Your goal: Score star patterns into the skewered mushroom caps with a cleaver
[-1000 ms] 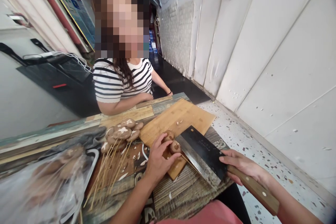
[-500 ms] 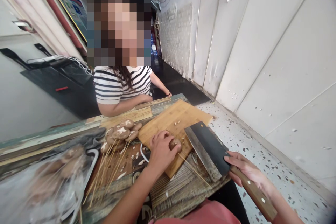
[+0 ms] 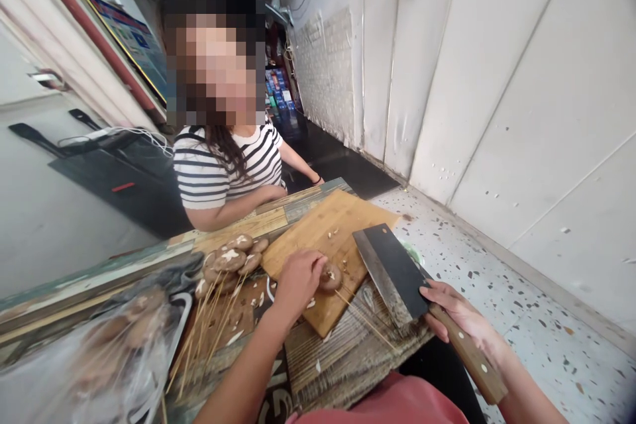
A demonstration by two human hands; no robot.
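My left hand rests on the wooden cutting board, fingers curled around a brown mushroom on a skewer. The bamboo stick runs from that mushroom toward the table's near edge. A wide dark cleaver hangs just right of the board, its blade tilted; my right hand grips the wooden handle. Small mushroom scraps lie on the board.
A heap of skewered mushrooms lies left of the board, sticks fanned toward me. A clear plastic bag of mushrooms fills the near left. A person in a striped shirt sits across the table. White wall panels stand to the right.
The cleaver has lifted off the mushroom and swung right, clear of the board. My left hand has closed over the skewered mushroom. The view has tilted slightly.
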